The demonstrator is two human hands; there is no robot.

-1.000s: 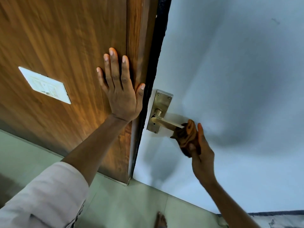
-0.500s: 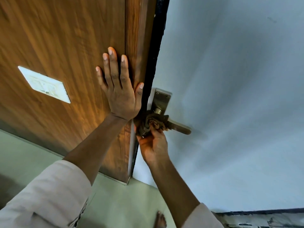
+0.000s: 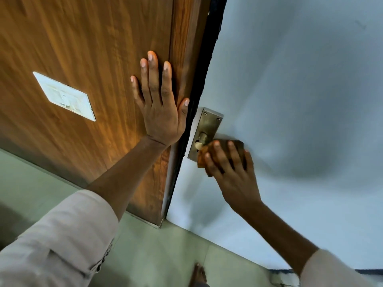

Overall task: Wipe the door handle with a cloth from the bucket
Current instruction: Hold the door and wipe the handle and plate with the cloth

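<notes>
A brass door handle [image 3: 204, 134] on its backplate is fixed to the pale grey door [image 3: 300, 100]. My right hand [image 3: 230, 168] wraps a brown cloth [image 3: 202, 156] over the handle's lever, hiding most of the lever; only the neck by the backplate shows. My left hand [image 3: 160, 108] lies flat with fingers spread on the wooden panel [image 3: 83, 48] beside the door's edge, holding nothing. No bucket is in view.
A white switch plate [image 3: 64, 96] sits on the wooden panel at the left. A dark gap [image 3: 199, 90] runs between panel and door. Pale floor tiles [image 3: 165, 255] lie below, with a bare foot [image 3: 199, 273] at the bottom edge.
My right hand with the cloth slid from the lever's tip in to the backplate, then back out over the lever. My left hand stayed flat on the wood.
</notes>
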